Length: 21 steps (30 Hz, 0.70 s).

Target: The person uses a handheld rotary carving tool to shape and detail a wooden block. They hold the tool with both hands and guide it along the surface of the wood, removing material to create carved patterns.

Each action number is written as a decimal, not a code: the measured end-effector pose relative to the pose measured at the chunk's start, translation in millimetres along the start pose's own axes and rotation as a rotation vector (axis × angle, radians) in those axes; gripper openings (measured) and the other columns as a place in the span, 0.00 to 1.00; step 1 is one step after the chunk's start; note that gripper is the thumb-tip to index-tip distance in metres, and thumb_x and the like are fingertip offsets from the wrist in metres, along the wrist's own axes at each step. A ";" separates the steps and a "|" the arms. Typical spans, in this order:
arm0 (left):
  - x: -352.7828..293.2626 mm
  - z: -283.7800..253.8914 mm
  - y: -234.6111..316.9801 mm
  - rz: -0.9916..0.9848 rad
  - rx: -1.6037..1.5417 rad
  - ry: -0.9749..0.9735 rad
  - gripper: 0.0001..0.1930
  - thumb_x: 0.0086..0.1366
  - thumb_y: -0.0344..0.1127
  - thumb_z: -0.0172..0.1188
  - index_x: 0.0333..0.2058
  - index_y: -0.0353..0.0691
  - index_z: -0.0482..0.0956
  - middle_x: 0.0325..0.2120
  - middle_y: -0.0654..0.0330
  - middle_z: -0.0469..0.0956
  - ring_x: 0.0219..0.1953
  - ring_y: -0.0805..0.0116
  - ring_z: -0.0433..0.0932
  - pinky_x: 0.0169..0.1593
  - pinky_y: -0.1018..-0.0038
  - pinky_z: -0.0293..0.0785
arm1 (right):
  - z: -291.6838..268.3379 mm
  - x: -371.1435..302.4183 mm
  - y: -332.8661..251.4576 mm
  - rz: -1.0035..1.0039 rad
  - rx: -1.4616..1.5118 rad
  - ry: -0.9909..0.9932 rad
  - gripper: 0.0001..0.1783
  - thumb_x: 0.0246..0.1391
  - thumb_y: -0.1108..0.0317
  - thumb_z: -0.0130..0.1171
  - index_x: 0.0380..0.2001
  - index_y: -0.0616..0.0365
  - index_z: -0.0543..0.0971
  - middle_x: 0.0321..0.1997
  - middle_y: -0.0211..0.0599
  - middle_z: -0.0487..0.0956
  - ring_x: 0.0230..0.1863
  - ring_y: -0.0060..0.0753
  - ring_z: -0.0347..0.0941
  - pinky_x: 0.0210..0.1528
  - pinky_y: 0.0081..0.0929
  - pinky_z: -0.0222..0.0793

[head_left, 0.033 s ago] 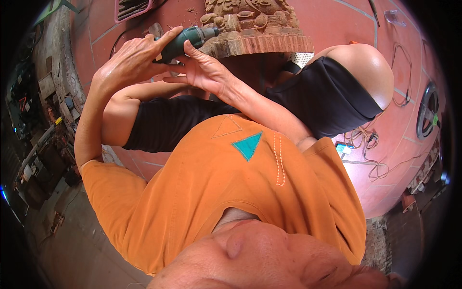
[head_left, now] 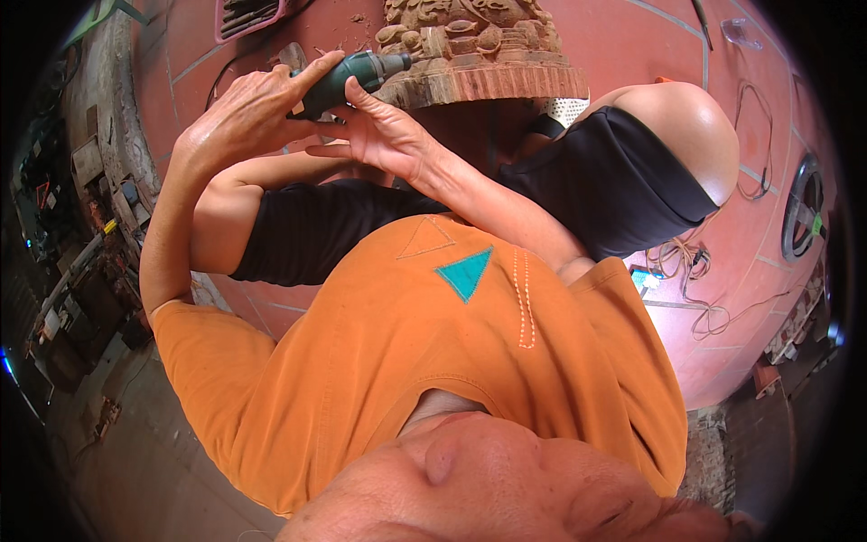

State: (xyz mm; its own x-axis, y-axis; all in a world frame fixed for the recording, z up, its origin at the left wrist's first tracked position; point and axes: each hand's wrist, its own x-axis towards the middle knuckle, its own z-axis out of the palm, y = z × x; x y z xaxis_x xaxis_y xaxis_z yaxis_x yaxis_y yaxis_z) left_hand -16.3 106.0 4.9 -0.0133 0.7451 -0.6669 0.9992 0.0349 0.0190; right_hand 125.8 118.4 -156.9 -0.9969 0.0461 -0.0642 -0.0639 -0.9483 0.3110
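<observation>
Orange short-sleeved shirt, teal triangle patch, pale stitching, black shorts

Bright light glares off the red tiled floor at right; I see dimness lower left, edges bowing into black.

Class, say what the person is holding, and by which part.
A green power tool, gripped around the rear of its body by the left hand; the right hand has its thumb against the side.

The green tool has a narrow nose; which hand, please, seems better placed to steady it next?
Probably the right hand: its palm lies closer to the nose of the green tool, while the left hand sits toward the rear.
</observation>
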 end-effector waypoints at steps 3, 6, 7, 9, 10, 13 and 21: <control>0.1 1.8 0.5 -0.003 0.012 0.000 0.43 0.57 0.46 0.65 0.67 0.57 0.51 0.30 0.47 0.74 0.31 0.46 0.77 0.36 0.57 0.72 | -0.1 -1.6 1.6 -0.011 0.003 0.017 0.30 0.53 0.53 0.62 0.54 0.54 0.68 0.52 0.40 0.75 0.58 0.48 0.69 0.60 0.61 0.64; -0.1 5.3 0.3 0.020 0.031 0.038 0.42 0.56 0.47 0.65 0.66 0.54 0.53 0.30 0.45 0.75 0.31 0.46 0.78 0.35 0.58 0.73 | -2.1 -1.3 1.1 -0.018 -0.007 0.030 0.31 0.52 0.53 0.62 0.55 0.55 0.67 0.52 0.41 0.74 0.58 0.49 0.68 0.61 0.60 0.64; 0.1 5.4 0.2 0.034 0.037 0.050 0.41 0.56 0.48 0.65 0.66 0.52 0.55 0.30 0.44 0.76 0.31 0.46 0.78 0.34 0.58 0.73 | -2.2 -1.0 0.7 -0.017 -0.012 0.025 0.31 0.52 0.53 0.62 0.55 0.55 0.67 0.53 0.42 0.74 0.58 0.49 0.68 0.61 0.60 0.64; -0.2 3.3 1.0 0.025 0.029 0.051 0.41 0.56 0.48 0.65 0.65 0.52 0.55 0.30 0.44 0.76 0.31 0.46 0.78 0.34 0.58 0.73 | -2.2 0.3 -0.5 -0.014 -0.017 0.020 0.32 0.52 0.52 0.62 0.55 0.56 0.67 0.53 0.42 0.74 0.58 0.49 0.68 0.61 0.59 0.64; -1.0 2.3 1.4 0.019 0.024 0.050 0.41 0.56 0.48 0.64 0.65 0.53 0.55 0.30 0.44 0.76 0.31 0.46 0.78 0.34 0.58 0.73 | -1.9 1.5 -0.4 -0.012 -0.015 0.019 0.32 0.52 0.52 0.62 0.55 0.56 0.67 0.53 0.42 0.74 0.58 0.48 0.68 0.61 0.58 0.64; -1.5 -1.0 3.3 0.012 0.026 0.051 0.41 0.57 0.48 0.64 0.66 0.53 0.55 0.30 0.45 0.76 0.31 0.47 0.78 0.34 0.58 0.73 | 0.1 1.7 -2.0 -0.012 -0.016 0.010 0.32 0.52 0.52 0.62 0.56 0.56 0.67 0.54 0.43 0.74 0.58 0.48 0.69 0.61 0.57 0.64; -4.1 1.2 0.5 -0.018 0.024 0.014 0.45 0.55 0.46 0.66 0.68 0.58 0.49 0.30 0.48 0.74 0.32 0.48 0.77 0.37 0.58 0.72 | -0.2 2.5 -0.1 -0.006 -0.021 0.013 0.32 0.52 0.52 0.62 0.56 0.55 0.67 0.54 0.42 0.74 0.58 0.47 0.69 0.61 0.57 0.64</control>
State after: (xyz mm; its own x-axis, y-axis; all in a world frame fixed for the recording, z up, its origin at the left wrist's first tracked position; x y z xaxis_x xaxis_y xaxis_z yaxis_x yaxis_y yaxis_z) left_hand -15.7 102.2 6.7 -0.0321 0.7538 -0.6563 0.9994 0.0327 -0.0113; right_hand 123.3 118.6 -157.3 -0.9958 0.0475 -0.0780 -0.0683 -0.9545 0.2904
